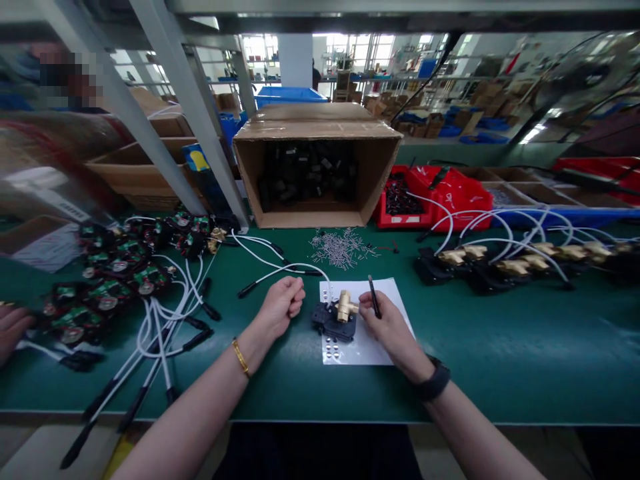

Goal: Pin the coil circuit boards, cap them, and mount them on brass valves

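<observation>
On a white sheet with small round silver stickers (pixel 385 347) rests a black housing (pixel 333 327) with a brass valve fitting (pixel 345 306) on top. A white cable with black ends (pixel 295 266) runs from it to the left. Just left of the housing, my left hand (pixel 283 303) is closed in a fist; whatever its fingers hold, if anything, is hidden. My right hand (pixel 387 323) is beside the brass fitting, its fingers closed around a slim black tweezers-like tool (pixel 373 298) that points up.
Small screws or pins (pixel 340 248) lie piled behind the sheet. An open cardboard box (pixel 315 219) holds black parts. Circuit-board units with white cables (pixel 117 267) crowd the left, near another person's hand (pixel 13 327). Brass-fitted units (pixel 515 267) and a red bin (pixel 405 220) stand right.
</observation>
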A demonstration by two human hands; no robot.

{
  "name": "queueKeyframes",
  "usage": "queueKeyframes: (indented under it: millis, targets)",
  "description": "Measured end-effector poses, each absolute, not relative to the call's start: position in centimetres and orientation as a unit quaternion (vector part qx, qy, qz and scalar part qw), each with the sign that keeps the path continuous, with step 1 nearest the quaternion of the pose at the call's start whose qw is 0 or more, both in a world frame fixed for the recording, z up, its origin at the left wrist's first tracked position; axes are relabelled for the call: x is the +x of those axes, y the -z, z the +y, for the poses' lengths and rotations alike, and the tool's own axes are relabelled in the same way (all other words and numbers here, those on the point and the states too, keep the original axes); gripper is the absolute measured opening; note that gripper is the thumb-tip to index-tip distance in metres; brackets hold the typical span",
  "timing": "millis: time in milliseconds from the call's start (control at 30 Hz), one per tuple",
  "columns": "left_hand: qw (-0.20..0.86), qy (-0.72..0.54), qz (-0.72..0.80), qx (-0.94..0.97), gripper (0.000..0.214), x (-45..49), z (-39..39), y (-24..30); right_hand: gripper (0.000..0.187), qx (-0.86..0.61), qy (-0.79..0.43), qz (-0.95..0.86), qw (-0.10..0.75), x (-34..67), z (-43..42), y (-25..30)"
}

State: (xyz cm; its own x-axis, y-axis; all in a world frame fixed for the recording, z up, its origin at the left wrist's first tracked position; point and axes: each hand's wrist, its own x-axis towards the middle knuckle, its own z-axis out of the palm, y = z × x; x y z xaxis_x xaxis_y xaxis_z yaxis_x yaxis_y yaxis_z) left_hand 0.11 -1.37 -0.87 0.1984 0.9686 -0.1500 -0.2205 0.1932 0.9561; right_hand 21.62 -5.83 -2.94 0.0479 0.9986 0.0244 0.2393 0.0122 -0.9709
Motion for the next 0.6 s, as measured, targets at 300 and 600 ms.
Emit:
queueKeyframes:
  millis: [300, 600]
  targets:
    - [0.571, -0.437, 0.458, 0.523, 0.022, 1.4, -0.9, 2.2, 0.019, -0.589, -0.228, -0.644, 0.431, 21.4, -6.6, 4.3]
    - [0.537, -0.354, 0.406, 0.649, 0.016, 1.5, 0.3, 2.5, 0.017, -0.595, -0.203, -0.653, 0.424, 21.3, -6.0, 3.8]
